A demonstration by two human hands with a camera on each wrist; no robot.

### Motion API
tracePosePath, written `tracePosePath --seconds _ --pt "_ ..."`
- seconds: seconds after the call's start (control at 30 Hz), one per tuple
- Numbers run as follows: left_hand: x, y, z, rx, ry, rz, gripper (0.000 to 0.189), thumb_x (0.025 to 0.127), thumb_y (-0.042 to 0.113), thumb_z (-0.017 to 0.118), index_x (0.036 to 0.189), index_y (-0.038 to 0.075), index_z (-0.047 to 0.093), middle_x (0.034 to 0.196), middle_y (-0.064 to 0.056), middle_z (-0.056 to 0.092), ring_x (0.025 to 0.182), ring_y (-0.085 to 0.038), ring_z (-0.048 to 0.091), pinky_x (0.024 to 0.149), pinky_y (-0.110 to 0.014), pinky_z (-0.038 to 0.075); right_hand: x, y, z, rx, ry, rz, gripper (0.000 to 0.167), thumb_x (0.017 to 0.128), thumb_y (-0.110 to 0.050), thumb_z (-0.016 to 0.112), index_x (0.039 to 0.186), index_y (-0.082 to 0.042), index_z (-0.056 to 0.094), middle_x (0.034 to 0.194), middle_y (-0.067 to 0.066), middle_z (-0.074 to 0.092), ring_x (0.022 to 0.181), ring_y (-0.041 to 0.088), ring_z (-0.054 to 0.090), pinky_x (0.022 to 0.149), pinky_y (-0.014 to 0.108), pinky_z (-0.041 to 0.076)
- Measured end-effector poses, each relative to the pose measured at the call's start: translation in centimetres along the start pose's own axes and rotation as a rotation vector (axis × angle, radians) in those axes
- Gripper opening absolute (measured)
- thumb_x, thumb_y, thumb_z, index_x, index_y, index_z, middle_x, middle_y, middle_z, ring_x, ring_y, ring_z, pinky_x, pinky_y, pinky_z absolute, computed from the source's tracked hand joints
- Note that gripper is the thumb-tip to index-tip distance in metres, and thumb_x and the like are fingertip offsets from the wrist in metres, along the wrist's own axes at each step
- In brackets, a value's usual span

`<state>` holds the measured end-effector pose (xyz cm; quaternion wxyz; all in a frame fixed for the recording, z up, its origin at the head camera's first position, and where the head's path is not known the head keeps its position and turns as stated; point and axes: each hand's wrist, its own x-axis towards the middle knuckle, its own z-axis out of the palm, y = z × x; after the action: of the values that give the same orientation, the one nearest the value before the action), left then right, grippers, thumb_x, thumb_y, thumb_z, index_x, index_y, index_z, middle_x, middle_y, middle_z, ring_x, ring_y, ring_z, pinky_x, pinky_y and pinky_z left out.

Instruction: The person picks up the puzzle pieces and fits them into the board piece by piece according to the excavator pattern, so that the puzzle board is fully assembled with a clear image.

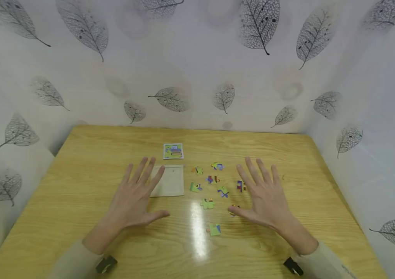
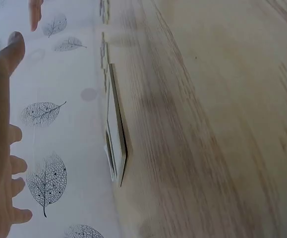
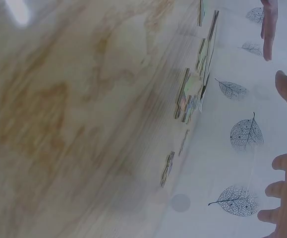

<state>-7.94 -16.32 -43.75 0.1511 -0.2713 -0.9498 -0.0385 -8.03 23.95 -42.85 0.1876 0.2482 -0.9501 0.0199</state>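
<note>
In the head view my left hand (image 1: 132, 201) hovers over the table with fingers spread, overlapping the left side of a pale puzzle tray (image 1: 169, 182). My right hand (image 1: 267, 199) is spread the same way on the right, holding nothing. Its thumb and fingers partly cover two jigsaw pieces, one of them a purple-and-red piece (image 1: 240, 186). Between the hands lie several loose pieces, among them a green piece (image 1: 214, 229) nearest me and another green piece (image 1: 207, 204) above it. Both wrist views show the hands raised above the tabletop.
A small picture card (image 1: 173, 151) with a vehicle on green lies behind the tray. The wooden table (image 1: 78, 162) meets leaf-patterned curtains (image 1: 190, 69) at the back and sides. A dark wrist strap (image 1: 106, 264) shows at the left sleeve.
</note>
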Motion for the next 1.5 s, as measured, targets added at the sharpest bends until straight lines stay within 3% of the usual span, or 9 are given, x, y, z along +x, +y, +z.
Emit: tracePosePath --seconds 0.13,0.33,0.4,0.63,0.8,1.0,1.5 --pt "0.2 -0.5 0.2 0.024 -0.038 -0.004 0.113 0.090 0.095 0.025 0.166 0.012 0.032 0.174 -0.022 0.027 0.161 -0.042 0.029 0.130 -0.066 0.026 0.7 -0.4 0.0 0.035 -0.014 -0.016 0.114 0.086 -0.099 0.021 0.166 -0.019 0.034 0.176 0.014 0.028 0.158 0.047 0.031 0.124 0.075 0.026" --pt "0.3 -2.3 1.0 0.032 -0.168 -0.026 0.106 0.090 0.078 0.059 0.166 0.009 0.032 0.173 -0.023 0.030 0.161 -0.044 0.028 0.130 -0.065 0.028 2.5 -1.1 0.6 0.106 -0.075 -0.043 0.104 0.090 -0.089 0.042 0.165 -0.017 0.037 0.169 0.015 0.040 0.155 0.044 0.038 0.125 0.069 0.032" --pt "0.3 -2.9 1.3 0.015 -0.197 -0.030 0.105 0.090 0.073 0.063 0.166 0.008 0.032 0.172 -0.023 0.029 0.161 -0.045 0.027 0.130 -0.065 0.028 3.2 -1.4 1.1 0.122 -0.095 -0.048 0.101 0.091 -0.086 0.047 0.164 -0.017 0.039 0.165 0.015 0.046 0.152 0.044 0.043 0.125 0.067 0.034" --pt "0.0 -4.7 2.2 -0.047 -0.251 -0.052 0.095 0.096 0.067 0.061 0.165 0.008 0.034 0.171 -0.024 0.033 0.159 -0.046 0.030 0.131 -0.064 0.026 5.3 -1.9 3.2 0.157 -0.133 -0.071 0.088 0.093 -0.075 0.057 0.155 -0.013 0.052 0.150 0.014 0.060 0.138 0.039 0.056 0.117 0.060 0.046" --pt "-0.1 -5.3 2.5 -0.082 -0.281 -0.066 0.091 0.098 0.065 0.059 0.165 0.009 0.033 0.170 -0.024 0.034 0.159 -0.047 0.029 0.132 -0.065 0.024 6.2 -2.0 4.1 0.164 -0.184 -0.042 0.082 0.094 -0.069 0.062 0.154 -0.014 0.054 0.149 0.010 0.061 0.138 0.036 0.056 0.119 0.058 0.045" --pt "0.0 -5.6 2.9 -0.091 -0.305 -0.062 0.088 0.101 0.063 0.057 0.165 0.008 0.033 0.167 -0.026 0.038 0.156 -0.048 0.034 0.129 -0.065 0.029 7.0 -2.0 4.6 0.207 -0.240 -0.012 0.077 0.096 -0.066 0.062 0.152 -0.015 0.055 0.149 0.010 0.061 0.140 0.035 0.054 0.122 0.058 0.043" --pt "0.2 -5.7 3.3 -0.095 -0.361 -0.047 0.076 0.105 0.057 0.055 0.161 0.006 0.043 0.164 -0.027 0.042 0.153 -0.049 0.039 0.124 -0.067 0.037 8.0 -1.9 5.4 0.215 -0.249 -0.057 0.064 0.097 -0.059 0.066 0.141 -0.013 0.065 0.139 0.010 0.066 0.132 0.033 0.059 0.116 0.055 0.048"
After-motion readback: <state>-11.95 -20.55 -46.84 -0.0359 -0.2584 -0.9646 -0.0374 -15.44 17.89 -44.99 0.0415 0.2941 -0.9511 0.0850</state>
